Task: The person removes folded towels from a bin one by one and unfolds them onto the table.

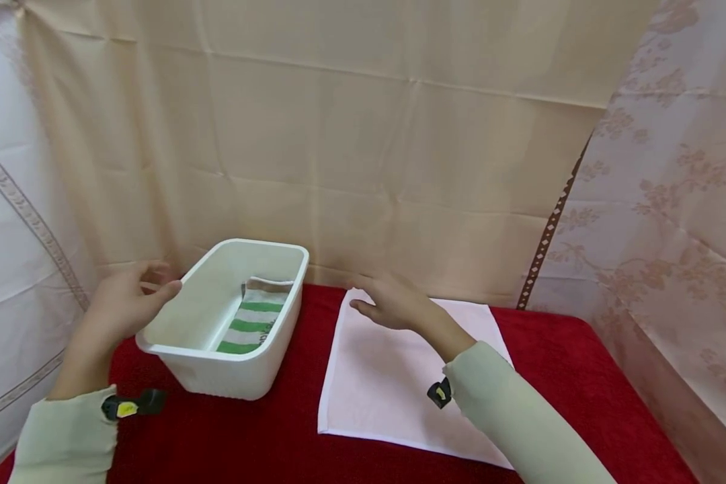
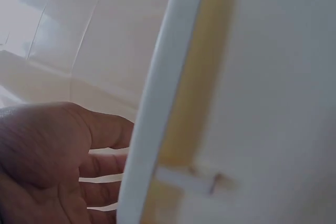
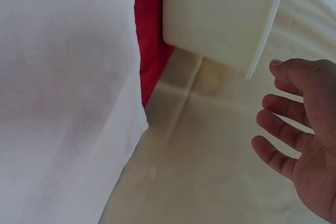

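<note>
A white plastic tub [image 1: 230, 366] stands on the red cloth, with a green-and-white striped cloth [image 1: 255, 316] lying inside along its right wall. My left hand [image 1: 127, 296] is at the tub's left side, thumb tip close to the rim [image 2: 157, 98]. In the left wrist view its fingers pass behind that rim; whether they touch it I cannot tell. To the tub's right, a pale pink towel [image 1: 393, 383] is spread flat. Over its far edge hangs my right hand [image 1: 393, 302], fingers loosely bent and holding nothing; the right wrist view shows the palm [image 3: 315, 177] bare.
A red cloth [image 1: 556, 376] covers the table. Beige sheeting [image 1: 363, 148] hangs right behind it, with a floral curtain [image 1: 690, 202] at the right and a white curtain [image 1: 12, 269] at the left. Each sleeve cuff carries a small black strap device [image 1: 440, 392].
</note>
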### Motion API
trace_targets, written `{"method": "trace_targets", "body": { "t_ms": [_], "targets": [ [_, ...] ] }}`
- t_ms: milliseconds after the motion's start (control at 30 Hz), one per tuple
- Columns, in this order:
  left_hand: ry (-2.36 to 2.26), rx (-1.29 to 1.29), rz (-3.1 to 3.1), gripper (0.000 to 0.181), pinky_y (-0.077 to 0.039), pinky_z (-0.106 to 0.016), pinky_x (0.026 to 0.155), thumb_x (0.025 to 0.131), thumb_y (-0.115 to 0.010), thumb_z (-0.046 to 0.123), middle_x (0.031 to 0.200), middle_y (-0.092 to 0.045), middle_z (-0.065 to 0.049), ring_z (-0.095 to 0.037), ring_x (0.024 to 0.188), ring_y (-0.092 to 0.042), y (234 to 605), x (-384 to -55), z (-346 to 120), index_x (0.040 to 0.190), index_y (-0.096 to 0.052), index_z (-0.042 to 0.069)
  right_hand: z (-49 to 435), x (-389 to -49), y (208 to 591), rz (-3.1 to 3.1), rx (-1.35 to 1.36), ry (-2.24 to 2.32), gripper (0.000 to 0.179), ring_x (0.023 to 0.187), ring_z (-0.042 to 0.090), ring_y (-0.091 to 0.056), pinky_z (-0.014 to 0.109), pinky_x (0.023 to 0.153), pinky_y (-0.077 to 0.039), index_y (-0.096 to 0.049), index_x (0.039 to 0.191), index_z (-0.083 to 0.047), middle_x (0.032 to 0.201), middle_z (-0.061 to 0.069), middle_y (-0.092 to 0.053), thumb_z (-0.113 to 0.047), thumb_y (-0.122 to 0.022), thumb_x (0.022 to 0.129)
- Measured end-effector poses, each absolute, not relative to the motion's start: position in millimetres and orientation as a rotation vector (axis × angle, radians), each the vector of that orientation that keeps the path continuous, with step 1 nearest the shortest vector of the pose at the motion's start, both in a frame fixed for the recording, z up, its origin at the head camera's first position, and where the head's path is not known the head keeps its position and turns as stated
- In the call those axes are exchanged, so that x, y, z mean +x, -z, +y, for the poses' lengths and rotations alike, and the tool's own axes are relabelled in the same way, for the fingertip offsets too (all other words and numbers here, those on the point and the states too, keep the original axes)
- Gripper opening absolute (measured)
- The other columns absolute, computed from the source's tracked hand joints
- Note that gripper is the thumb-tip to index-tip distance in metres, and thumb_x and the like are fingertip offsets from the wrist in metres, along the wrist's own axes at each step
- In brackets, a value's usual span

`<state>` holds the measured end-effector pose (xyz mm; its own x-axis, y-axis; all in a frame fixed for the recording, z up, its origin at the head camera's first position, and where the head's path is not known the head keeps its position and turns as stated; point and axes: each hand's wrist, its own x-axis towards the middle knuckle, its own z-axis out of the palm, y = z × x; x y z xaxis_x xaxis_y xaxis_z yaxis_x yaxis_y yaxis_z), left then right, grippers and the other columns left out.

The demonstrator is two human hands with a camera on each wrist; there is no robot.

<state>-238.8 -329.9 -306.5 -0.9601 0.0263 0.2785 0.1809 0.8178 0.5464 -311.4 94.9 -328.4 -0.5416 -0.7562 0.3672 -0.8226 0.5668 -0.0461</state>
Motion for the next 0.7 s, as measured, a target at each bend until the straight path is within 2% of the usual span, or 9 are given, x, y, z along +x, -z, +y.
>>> {"method": "trace_targets", "body": {
  "t_ms": [67, 133, 233, 300, 400, 467, 567, 700],
  "targets": [
    [0.914, -0.170, -2.734, 0.048, -0.057, -0.058, 0.080, 0.103, -0.061, 0.024, 0.124, -0.060, -0.037, -0.055, 0.107, -0.062, 309, -238, -334, 0.133, -0.054, -0.013, 90, -312, 327, -2.502, 1.308, -0.310, 0.029, 0.114, 0.024, -0.061, 0.041, 0.102, -0.049, -0.067, 0.123, -0.009, 0.118, 0.005, -0.068, -0.017, -0.072, 0.096],
    [0.974, -0.173, -2.728, 0.045, -0.058, -0.048, 0.077, 0.104, -0.059, 0.021, 0.124, -0.061, -0.037, -0.055, 0.107, -0.062, 312, -237, -337, 0.133, -0.054, -0.013, 84, -312, 326, -2.514, 1.324, -0.314, 0.030, 0.115, 0.024, -0.062, 0.040, 0.103, -0.049, -0.067, 0.124, -0.007, 0.120, 0.006, -0.068, -0.017, -0.071, 0.096],
    [1.035, -0.147, -2.749, 0.043, -0.052, -0.034, 0.074, 0.105, -0.054, 0.021, 0.126, -0.060, -0.036, -0.053, 0.109, -0.061, 317, -234, -341, 0.134, -0.053, -0.012, 76, -311, 325, -2.529, 1.349, -0.316, 0.028, 0.114, 0.024, -0.062, 0.039, 0.102, -0.049, -0.068, 0.123, -0.006, 0.120, 0.007, -0.069, -0.017, -0.069, 0.097],
    [1.080, -0.127, -2.772, 0.045, -0.050, -0.031, 0.074, 0.106, -0.053, 0.022, 0.129, -0.058, -0.036, -0.050, 0.110, -0.059, 320, -232, -345, 0.137, -0.051, -0.012, 71, -311, 324, -2.526, 1.368, -0.317, 0.028, 0.113, 0.024, -0.063, 0.039, 0.101, -0.050, -0.068, 0.122, -0.006, 0.120, 0.007, -0.069, -0.017, -0.069, 0.097],
    [1.158, -0.112, -2.789, 0.047, -0.051, -0.028, 0.074, 0.107, -0.052, 0.023, 0.129, -0.058, -0.034, -0.034, 0.104, -0.062, 326, -230, -351, 0.139, -0.049, -0.011, 64, -312, 322, -2.501, 1.393, -0.322, 0.027, 0.111, 0.025, -0.063, 0.039, 0.099, -0.051, -0.069, 0.122, -0.006, 0.119, 0.008, -0.070, -0.017, -0.069, 0.097],
    [1.248, -0.113, -2.777, 0.047, -0.052, -0.025, 0.074, 0.107, -0.053, 0.023, 0.126, -0.061, -0.027, -0.017, 0.099, -0.062, 330, -230, -355, 0.140, -0.049, -0.011, 59, -313, 321, -2.481, 1.405, -0.321, 0.028, 0.110, 0.025, -0.063, 0.039, 0.099, -0.050, -0.070, 0.123, -0.006, 0.119, 0.007, -0.070, -0.017, -0.069, 0.097],
    [1.368, -0.127, -2.741, 0.047, -0.054, -0.023, 0.073, 0.105, -0.056, 0.019, 0.118, -0.066, -0.009, 0.000, 0.090, -0.059, 332, -231, -359, 0.140, -0.048, -0.011, 51, -317, 319, -2.447, 1.428, -0.316, 0.028, 0.108, 0.025, -0.063, 0.040, 0.098, -0.050, -0.070, 0.123, -0.007, 0.117, 0.007, -0.070, -0.017, -0.068, 0.097],
    [1.470, -0.137, -2.717, 0.048, -0.057, -0.025, 0.073, 0.102, -0.062, 0.012, 0.112, -0.066, 0.004, 0.002, 0.089, -0.061, 332, -231, -362, 0.140, -0.047, -0.013, 38, -321, 314, -2.405, 1.470, -0.318, 0.028, 0.109, 0.025, -0.063, 0.040, 0.100, -0.049, -0.070, 0.124, -0.008, 0.118, 0.007, -0.069, -0.016, -0.067, 0.097]
  ]
}}
